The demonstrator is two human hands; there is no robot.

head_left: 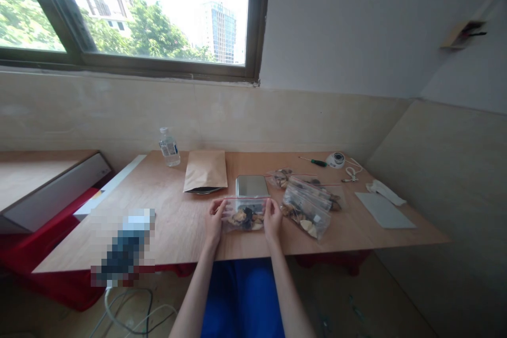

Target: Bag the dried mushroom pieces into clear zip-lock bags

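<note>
From the head camera: Seated at a wooden table [170, 216], a worker grips a clear bag [249, 217] by its upper corners, the left hand [215, 222] pinching the 9 o'clock side and the right hand [273, 217] pinching the 3 o'clock side. The bag is at the table's near edge, just below a flat silver-topped device [252, 185] at 12 o'clock. Handling it well would likely mean matching the pinch at both ends, keeping the top edge level and taut, and letting the contents settle low, away from the seal.

The bag is transparent and slightly wrinkled, with a red line along its top; tan, cream and near-black dried pieces gather in its lower half. Whether the seal is closed cannot be told. Similar filled bags [307, 211] overlap at 2 to 3 o'clock, and a brown paper pouch [206, 169] lies toward 11.
</note>
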